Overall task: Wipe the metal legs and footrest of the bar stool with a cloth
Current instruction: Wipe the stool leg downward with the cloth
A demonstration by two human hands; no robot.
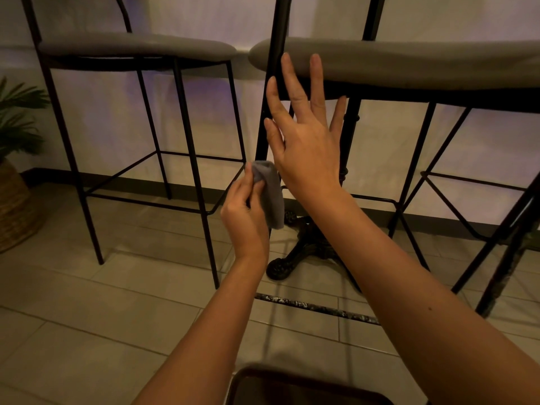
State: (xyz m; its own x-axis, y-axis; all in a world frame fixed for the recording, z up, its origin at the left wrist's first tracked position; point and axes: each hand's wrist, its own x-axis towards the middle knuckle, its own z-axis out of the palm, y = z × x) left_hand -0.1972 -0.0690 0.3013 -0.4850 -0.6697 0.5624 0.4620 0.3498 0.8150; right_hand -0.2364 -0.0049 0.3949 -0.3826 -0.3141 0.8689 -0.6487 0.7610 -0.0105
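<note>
A bar stool with a grey padded seat (409,62) and thin black metal legs stands at the right. Its near left leg (267,109) runs down behind my hands, and its footrest bar (377,197) shows low behind my right forearm. My left hand (247,217) grips a folded grey cloth (270,192) at the level of that leg's lower part; whether the cloth touches the leg I cannot tell. My right hand (304,133) is raised with fingers spread in front of the leg and the seat edge, holding nothing.
A second grey stool (137,45) with black legs stands at the left. An ornate black table base (295,252) sits on the tiled floor between the stools. At the far left is a potted plant in a wicker basket (13,206). A dark object (292,387) lies at the bottom edge.
</note>
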